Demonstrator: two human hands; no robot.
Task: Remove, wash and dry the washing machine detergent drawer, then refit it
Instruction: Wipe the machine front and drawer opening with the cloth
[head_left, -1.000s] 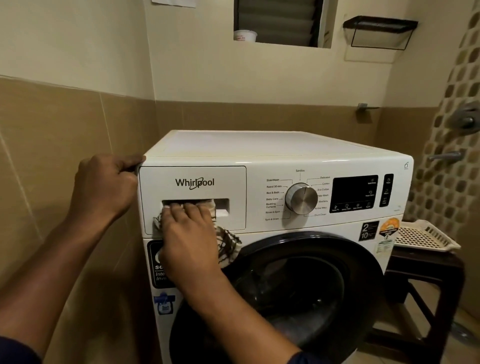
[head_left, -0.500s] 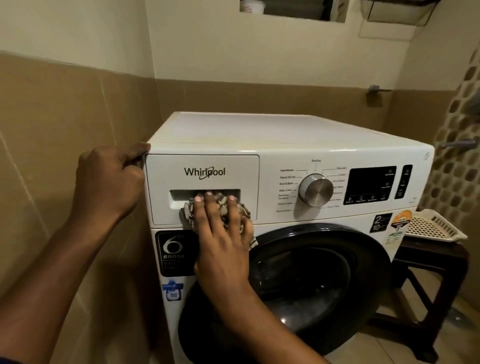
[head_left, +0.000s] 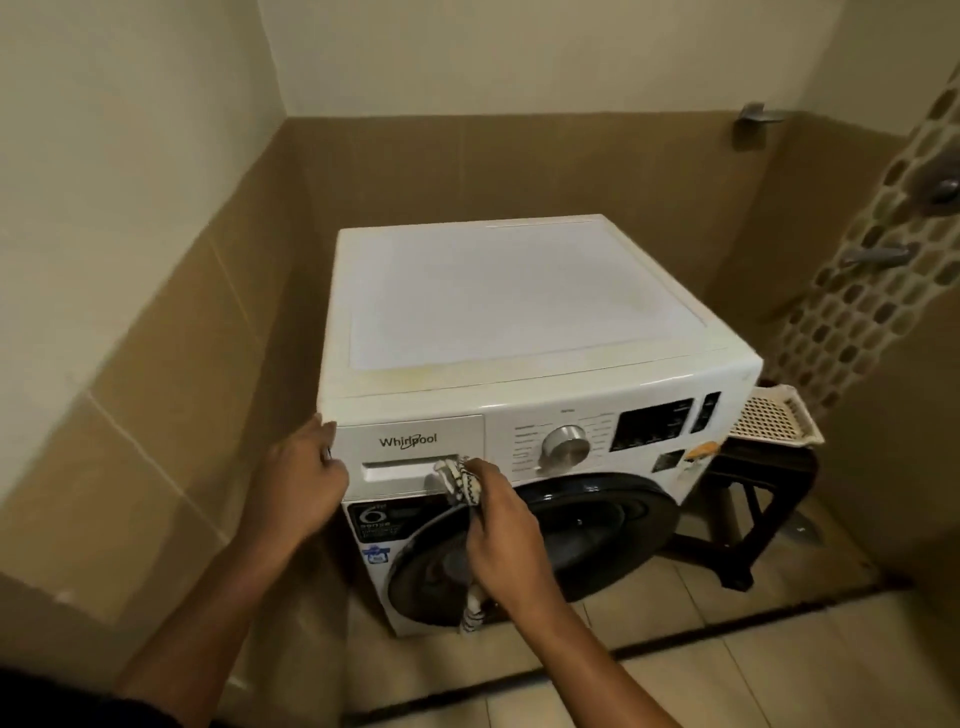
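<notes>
We record the washing machine standing in a tiled corner, seen from above and in front. The detergent drawer sits in its slot at the upper left of the front panel, its face level with the panel and just left of the dial. The brand name is printed on the drawer face, above the handle recess.

The left hand holds the left front corner of the machine, beside the drawer. Its fingers are curled and the thumb lies up near the top edge.

The right hand grips a patterned cloth. The bunched end of the cloth is pressed against the right end of the handle recess. A loose tail of the cloth hangs below the hand, in front of the door. The door is dark and round and lies directly under the drawer and the dial. We cannot tell whether it is latched.

A dark display sits to the right of the dial. Beside the machine's right side, a white perforated basket rests on a dark stool. The stool stands on the tiled floor, close against the machine.
</notes>
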